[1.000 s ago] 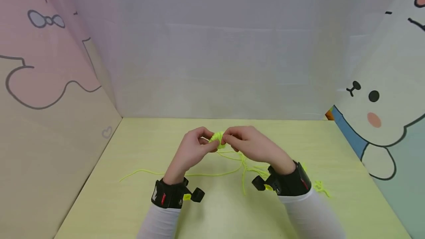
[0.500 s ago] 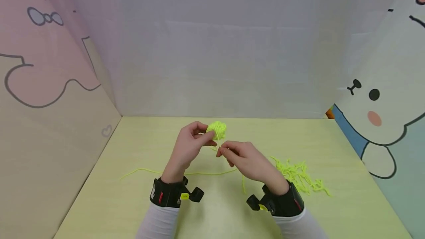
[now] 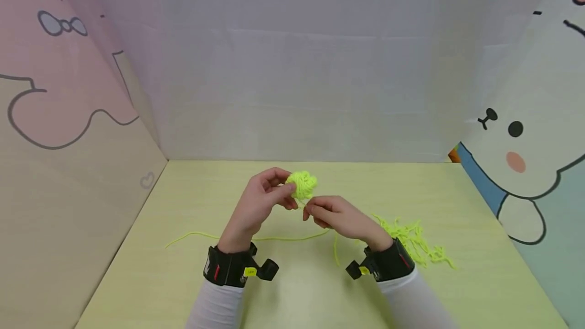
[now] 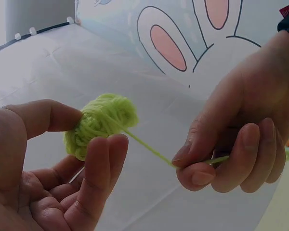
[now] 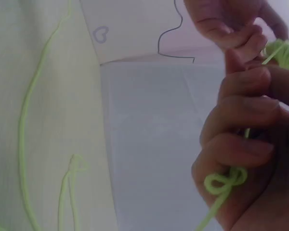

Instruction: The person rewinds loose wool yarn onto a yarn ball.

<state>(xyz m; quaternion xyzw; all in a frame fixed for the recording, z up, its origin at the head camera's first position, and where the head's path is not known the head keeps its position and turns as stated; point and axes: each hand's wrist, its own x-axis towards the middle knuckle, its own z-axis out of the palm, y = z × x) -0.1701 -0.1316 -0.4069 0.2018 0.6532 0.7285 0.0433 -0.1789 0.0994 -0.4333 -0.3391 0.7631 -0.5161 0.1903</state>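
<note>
A small ball of neon yellow-green yarn is held up over the table by my left hand, its thumb and fingers pinching the ball's left side. In the left wrist view, the wound ball shows a single strand running taut from it. My right hand pinches that strand between thumb and index finger, a short way below and right of the ball. The other right fingers curl over the yarn. A small looped tangle of yarn hangs out below them in the right wrist view.
A loose heap of yarn lies on the pale table beyond the right wrist. One long yarn tail stretches left across the tabletop. Cartoon-printed side panels and a whitish back panel enclose the table.
My right hand has drawn down from the ball, pulling the strand, then shifted slightly right. The ball has turned and come more into view in my left hand.
</note>
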